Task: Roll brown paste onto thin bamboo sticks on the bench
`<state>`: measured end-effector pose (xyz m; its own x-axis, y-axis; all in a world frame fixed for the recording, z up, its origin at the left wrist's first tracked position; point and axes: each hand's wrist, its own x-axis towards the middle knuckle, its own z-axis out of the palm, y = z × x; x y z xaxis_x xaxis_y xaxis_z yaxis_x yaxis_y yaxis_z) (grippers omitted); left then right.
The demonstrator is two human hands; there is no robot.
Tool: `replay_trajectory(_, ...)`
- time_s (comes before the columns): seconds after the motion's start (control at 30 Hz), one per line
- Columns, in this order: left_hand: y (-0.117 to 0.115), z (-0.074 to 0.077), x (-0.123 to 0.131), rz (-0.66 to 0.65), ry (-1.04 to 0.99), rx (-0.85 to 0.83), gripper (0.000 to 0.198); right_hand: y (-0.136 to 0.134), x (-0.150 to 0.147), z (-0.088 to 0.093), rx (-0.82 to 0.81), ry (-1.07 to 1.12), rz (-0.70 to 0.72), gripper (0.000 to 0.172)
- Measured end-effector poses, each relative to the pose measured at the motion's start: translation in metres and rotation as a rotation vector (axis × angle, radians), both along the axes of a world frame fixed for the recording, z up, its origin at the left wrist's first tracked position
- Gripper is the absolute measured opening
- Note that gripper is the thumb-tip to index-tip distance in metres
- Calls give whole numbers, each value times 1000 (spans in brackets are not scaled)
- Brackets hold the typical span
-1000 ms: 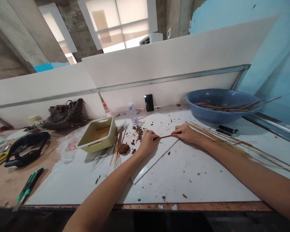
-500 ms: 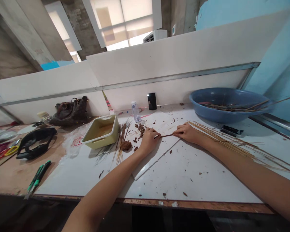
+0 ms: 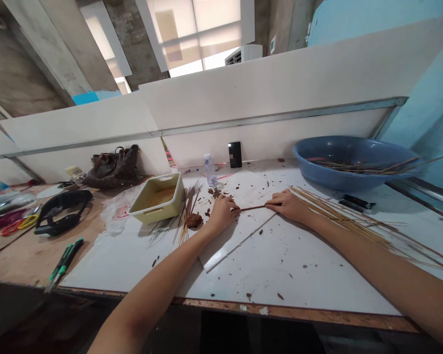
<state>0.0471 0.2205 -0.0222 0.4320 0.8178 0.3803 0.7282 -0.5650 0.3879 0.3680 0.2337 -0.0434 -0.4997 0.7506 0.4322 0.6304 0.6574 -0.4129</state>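
A thin brown stick [image 3: 253, 208] runs level between my two hands, just over the white board. My left hand [image 3: 222, 214] is closed around its left end. The fingers of my right hand [image 3: 286, 205] pinch the right end. Next to my left wrist lies a lump of brown dough-like material [image 3: 194, 221], with dark brown crumbs [image 3: 216, 192] behind that hand. Thin sticks [image 3: 187, 209] lie left of the lump. A fan of long tan sticks [image 3: 339, 219] spreads beside my right forearm.
A yellow-green basin [image 3: 157, 216] stands at left, near a water bottle [image 3: 210, 169] and a phone [image 3: 235, 155] against the partition. A blue tub [image 3: 328, 179] holding sticks is at back right. Utility knives [image 3: 64, 263] and a black headset-like thing [image 3: 62, 214] lie far left.
My left hand has moved slightly left, away from the right hand, so more of the stick shows between them. The right hand has barely moved. The whole view has shifted a little.
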Motion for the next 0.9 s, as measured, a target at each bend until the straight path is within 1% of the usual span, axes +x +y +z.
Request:
replay_trajectory(0.23,1,3,-4,60,61,7,6,2,-2,-5,3,25,0,40)
replay_trajectory(0.3,1,4,-5,74,83,13,7,2,-3,-4,0,20,10,39)
replay_trajectory(0.4,0,7,-5,79,124,21,9,-1,-3,1,20,-14,13,35)
replay_trajectory(0.53,-13,11,2,93,189,48,5,-15,-14,15,154,-99,24,31)
replay_trajectory(0.57,-18,10,6,86,203,57,8,-18,-19,16,183,-119,32,31)
replay_trajectory(0.63,-29,4,16,71,227,65,22,-24,-31,16,198,-145,36,38)
replay_trajectory(0.73,-43,-9,30,91,286,46,43,-30,-48,5,150,-218,26,57)
replay_trajectory(0.83,-55,-20,37,101,391,48,52,-36,-57,-11,96,-310,19,72)
replay_trajectory(0.9,-61,-23,39,90,448,73,54,-41,-59,-17,81,-366,2,79)
